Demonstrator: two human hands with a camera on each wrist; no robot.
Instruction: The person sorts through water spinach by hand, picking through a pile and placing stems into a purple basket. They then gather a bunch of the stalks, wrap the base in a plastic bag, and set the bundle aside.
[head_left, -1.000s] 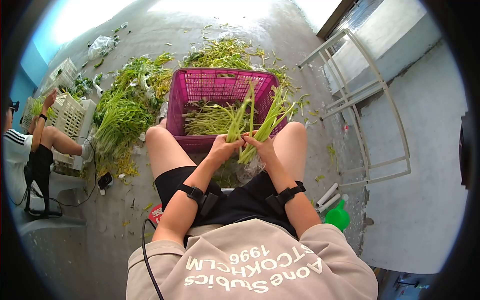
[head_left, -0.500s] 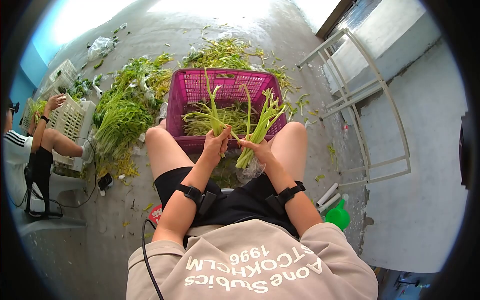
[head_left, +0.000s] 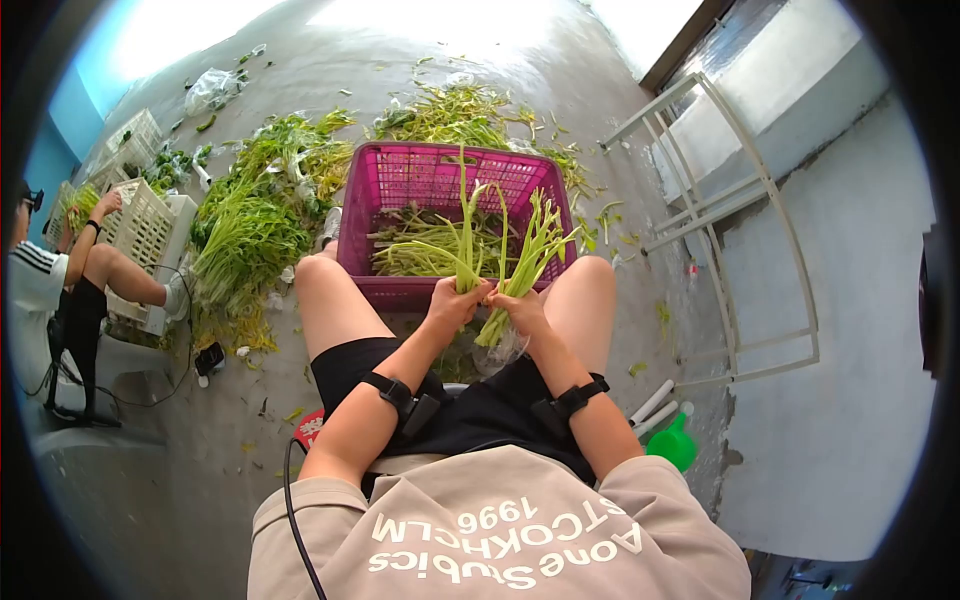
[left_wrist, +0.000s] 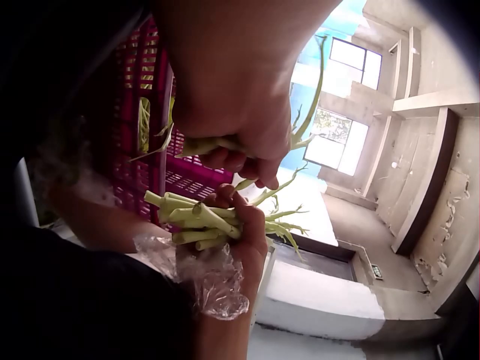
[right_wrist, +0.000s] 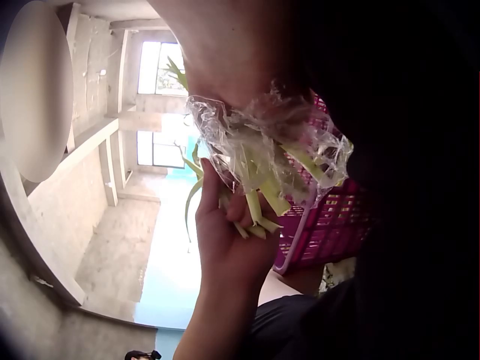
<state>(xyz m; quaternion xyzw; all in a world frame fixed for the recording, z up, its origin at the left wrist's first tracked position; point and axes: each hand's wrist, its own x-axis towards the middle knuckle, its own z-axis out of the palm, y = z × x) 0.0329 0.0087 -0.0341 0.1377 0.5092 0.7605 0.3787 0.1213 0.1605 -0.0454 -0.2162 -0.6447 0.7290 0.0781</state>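
In the head view my left hand (head_left: pixel 455 303) grips a few long green vegetable stalks (head_left: pixel 467 235) that stand upright from its fingers. Close beside it, my right hand (head_left: pixel 522 312) holds a thicker bunch of similar stalks (head_left: pixel 535 250). The bunch's pale cut ends (left_wrist: pixel 199 217) point back toward me in the left wrist view, and the two hands' fingers meet near them. Crumpled clear plastic (right_wrist: pixel 262 142) hangs at my right hand, over part of the stalks. Both hands are just short of a magenta crate (head_left: pixel 352 215) with more stalks (head_left: pixel 430 250) lying inside.
Leafy green heaps (head_left: pixel 250 235) lie left of the crate, and yellowing trimmings (head_left: pixel 450 115) lie behind it. Another person (head_left: pixel 75 270) sits at far left by a cream crate (head_left: pixel 137 225). A white metal frame (head_left: pixel 745 225) and a green plastic object (head_left: pixel 672 445) are on the right.
Half a second ago my left hand had moved left and up, apart from the right, with thin stalks in it. Now it is back against my right hand, which still holds the bunch.
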